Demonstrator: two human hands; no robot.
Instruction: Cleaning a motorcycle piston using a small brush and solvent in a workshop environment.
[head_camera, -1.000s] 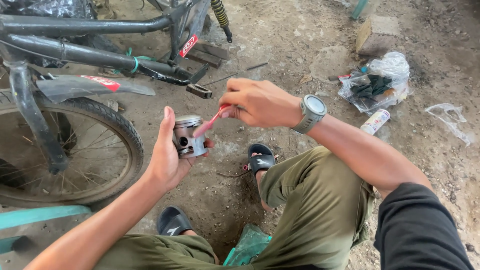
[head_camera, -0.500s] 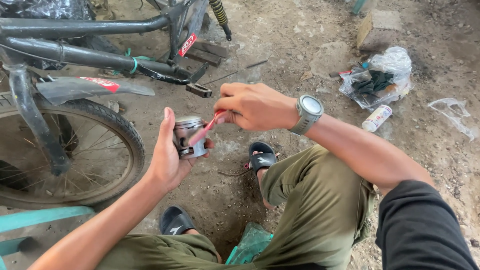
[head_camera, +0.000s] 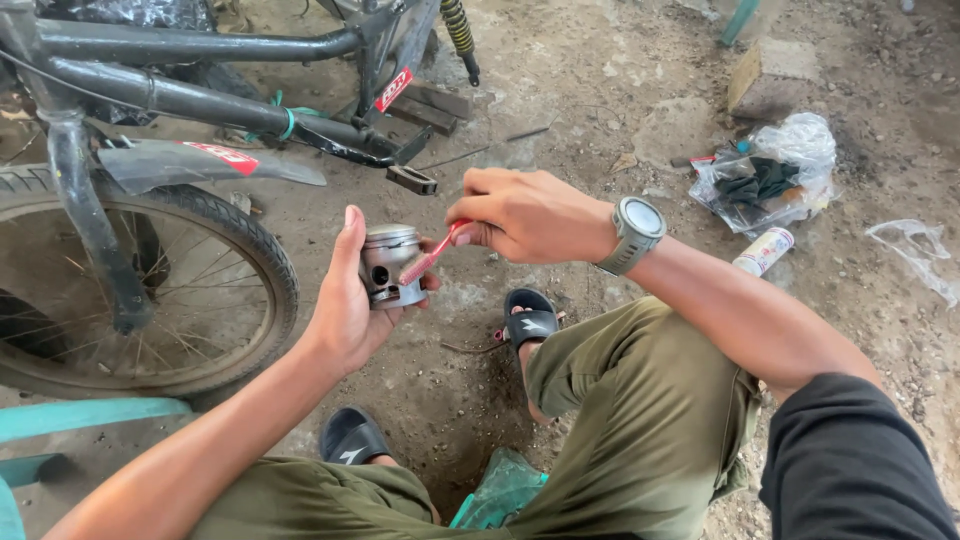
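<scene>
My left hand (head_camera: 345, 305) cups a grey metal piston (head_camera: 388, 264), holding it upright with the thumb up along its left side. My right hand (head_camera: 525, 213), with a grey watch on the wrist, grips the red handle of a toothbrush (head_camera: 432, 255). The brush end rests against the piston's right side. Both hands are above the dirt floor, in front of my bent knees in olive trousers.
A motorbike's front wheel (head_camera: 150, 290), fork and dark frame (head_camera: 200, 100) stand at left, with a footpeg (head_camera: 412, 180) near my hands. A plastic bag of rags (head_camera: 770, 180), a small white tube (head_camera: 763, 251) and a stone block (head_camera: 770, 75) lie at right. Black sandals are on my feet.
The toothbrush has shifted slightly along the piston's side as my right hand moves back and forth. My left hand keeps the piston in place.
</scene>
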